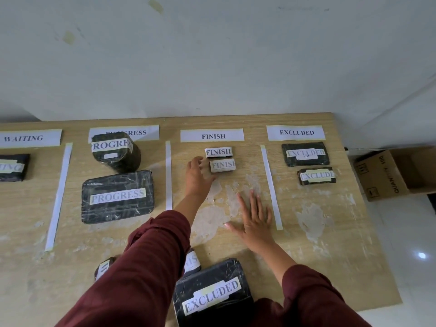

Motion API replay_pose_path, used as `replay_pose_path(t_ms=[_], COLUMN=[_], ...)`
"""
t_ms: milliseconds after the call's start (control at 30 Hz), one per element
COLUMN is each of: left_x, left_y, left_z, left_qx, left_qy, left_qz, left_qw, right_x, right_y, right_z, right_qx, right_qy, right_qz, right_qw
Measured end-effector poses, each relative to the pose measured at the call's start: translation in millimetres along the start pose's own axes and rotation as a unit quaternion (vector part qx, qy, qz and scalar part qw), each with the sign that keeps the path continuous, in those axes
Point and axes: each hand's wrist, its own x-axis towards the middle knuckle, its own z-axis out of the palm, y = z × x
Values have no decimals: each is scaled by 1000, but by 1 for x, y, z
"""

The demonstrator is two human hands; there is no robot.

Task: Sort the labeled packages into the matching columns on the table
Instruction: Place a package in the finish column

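Note:
The table (318,244) is split by paper strips into columns headed WAITING (26,138), PROGRESS (139,132), FINISH (213,136) and EXCLUDED (296,132). Two small FINISH packages (218,152) (223,165) lie in the FINISH column. My left hand (197,175) reaches beside the lower one, fingers apart, touching or just off its left end. My right hand (256,218) lies flat and open on the table. Near the front edge sit a large black EXCLUDED package (212,296), a partly hidden FINISH package (192,261) and another package (102,269) under my sleeve.
Two PROGRESS packages (115,151) (118,197) fill their column. Two EXCLUDED packages (305,153) (317,175) lie in theirs, and one WAITING package (13,167) sits at far left. An open cardboard box (387,175) stands on the floor to the right of the table.

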Motion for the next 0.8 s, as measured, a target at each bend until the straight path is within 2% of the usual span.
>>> replay_pose_path(t_ms=[233,333,400,467,633,700,800], left_x=[-55,-83,-102,-119,-154,-166,-184], left_y=[-29,-49,-59,-64,-64,-68,-76], left_z=[-46,-74,-91,-106,-135,-145,-159], left_qx=[47,47,43,21,-42,-59,-65], left_qy=[41,78,97,107,133,157,176], left_qz=[31,16,0,-9,-21,-33,-52], left_qw=[998,996,994,994,990,985,981], right_x=[5,-1,-9,-19,-45,-52,-60], right_y=[-13,-32,-48,-66,-119,-141,-169], right_z=[-14,-21,-20,-16,4,11,23], right_qx=[28,115,150,156,155,87,-35], right_qy=[-52,17,70,78,-18,-59,-96], right_qz=[49,62,20,-41,-145,-175,-173], right_qw=[997,991,986,984,977,979,980])
